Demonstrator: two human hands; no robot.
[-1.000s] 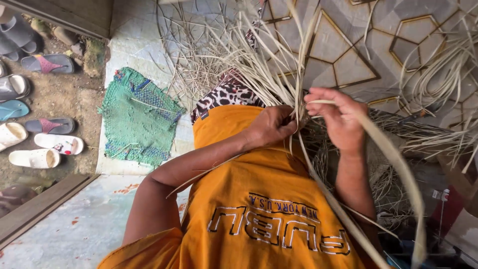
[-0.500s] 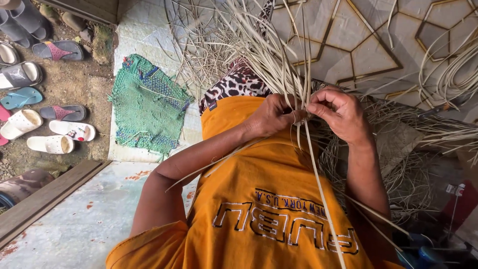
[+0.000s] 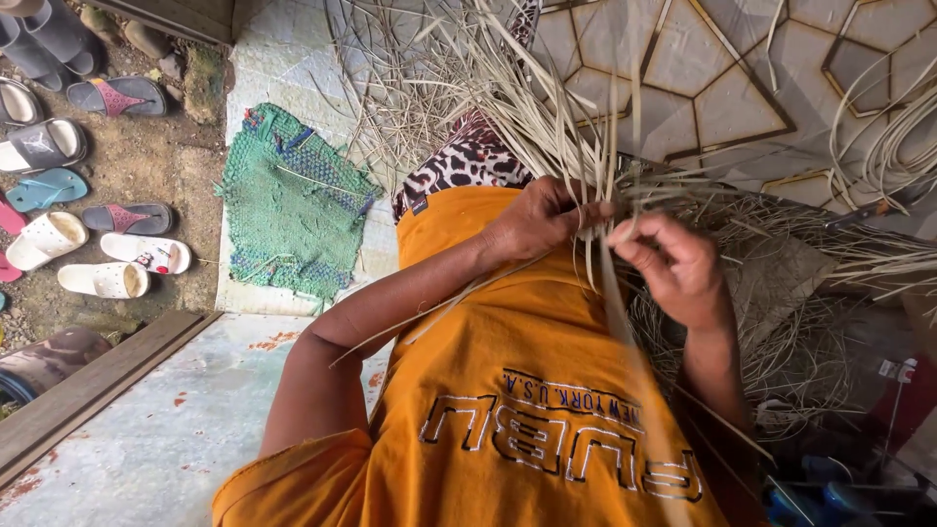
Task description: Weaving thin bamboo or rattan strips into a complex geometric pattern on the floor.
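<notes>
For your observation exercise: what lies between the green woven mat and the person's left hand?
In the head view, between the green woven mat and the left hand lie pale floor, loose straw strands and leopard-print cloth.

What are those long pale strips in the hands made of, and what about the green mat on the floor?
The long pale straw-coloured strips look like dried plant fibre, perhaps palm leaf or reed: thin, flat, matte and springy, fanning out stiffly. The left hand and right hand pinch them together. The green square mat looks like knotted or woven cord, probably synthetic, with an open mesh texture and frayed edges.

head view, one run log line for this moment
left hand: grips straw strips | right hand: pinches one strip | green mat: on floor, apart
</notes>
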